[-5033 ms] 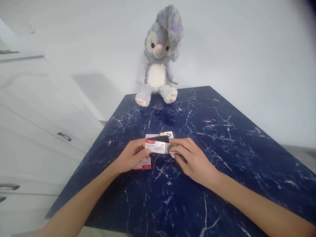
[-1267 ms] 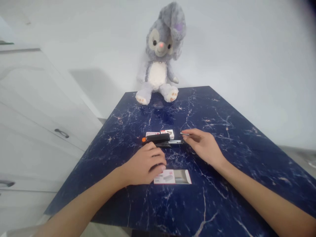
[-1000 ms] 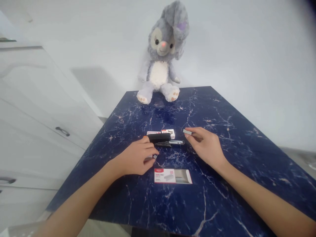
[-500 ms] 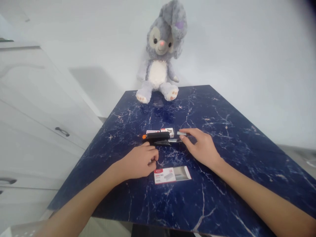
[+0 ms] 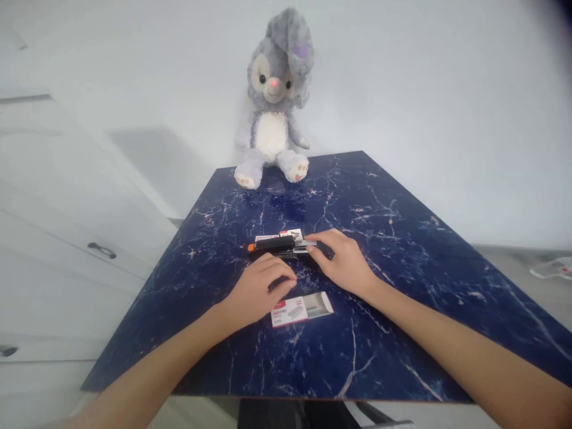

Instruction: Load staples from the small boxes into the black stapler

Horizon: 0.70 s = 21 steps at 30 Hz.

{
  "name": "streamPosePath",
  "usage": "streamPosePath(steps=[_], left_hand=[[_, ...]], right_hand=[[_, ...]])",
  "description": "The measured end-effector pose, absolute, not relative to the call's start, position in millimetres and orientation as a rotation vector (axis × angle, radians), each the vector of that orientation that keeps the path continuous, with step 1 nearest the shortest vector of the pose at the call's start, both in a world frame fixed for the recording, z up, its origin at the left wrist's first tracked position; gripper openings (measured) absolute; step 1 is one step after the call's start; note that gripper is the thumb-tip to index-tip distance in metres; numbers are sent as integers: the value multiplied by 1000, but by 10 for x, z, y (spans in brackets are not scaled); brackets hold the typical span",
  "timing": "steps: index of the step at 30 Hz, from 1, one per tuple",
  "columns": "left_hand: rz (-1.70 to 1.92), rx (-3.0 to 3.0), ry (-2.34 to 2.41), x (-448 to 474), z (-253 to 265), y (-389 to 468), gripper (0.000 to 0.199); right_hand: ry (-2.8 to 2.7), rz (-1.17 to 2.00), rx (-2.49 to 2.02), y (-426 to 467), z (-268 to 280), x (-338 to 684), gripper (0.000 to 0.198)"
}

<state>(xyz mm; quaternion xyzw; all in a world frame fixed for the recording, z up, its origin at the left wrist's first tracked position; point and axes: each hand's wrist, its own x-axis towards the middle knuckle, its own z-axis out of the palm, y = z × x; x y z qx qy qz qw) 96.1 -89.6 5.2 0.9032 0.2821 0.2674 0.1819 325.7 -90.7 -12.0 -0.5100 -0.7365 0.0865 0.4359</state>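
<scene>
A black stapler (image 5: 274, 243) with an orange end lies across the middle of the table, its lower part partly covered by my left hand. In a pinch of thumb and forefinger, my right hand (image 5: 342, 257) holds a silver staple strip (image 5: 309, 243) at the stapler's right end. My left hand (image 5: 263, 283) is just in front of the stapler with its fingers curled and thumb and forefinger tips together; anything between them is too small to make out. Nearer me lies an opened red-and-white staple box (image 5: 290, 311), its left edge close to my left hand.
Behind the stapler stands a small white-and-red box (image 5: 292, 233), with another flat white-and-red packet (image 5: 267, 238) beside it. A grey plush rabbit (image 5: 271, 134) sits at the far edge of the blue marbled table (image 5: 379, 333). White cabinets (image 5: 53, 256) stand to the left.
My right hand has brought the staple strip left, up to the stapler's right end. My left hand's fingers have shifted and loosened somewhat. The whole view has shifted slightly.
</scene>
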Motion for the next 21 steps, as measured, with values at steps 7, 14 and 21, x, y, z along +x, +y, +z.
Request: streamPosePath(steps=[7, 14, 21], left_hand=[[659, 2654, 703, 1033, 57, -1016, 16], [1137, 2660, 1069, 762, 173, -758, 17], [718, 2583, 1187, 392, 42, -328, 44]], right_hand=[[-1815, 230, -1291, -879, -147, 3275, 20], [-1845, 351, -1314, -817, -194, 3348, 21], [-1931, 429, -1308, -792, -227, 3364, 18]])
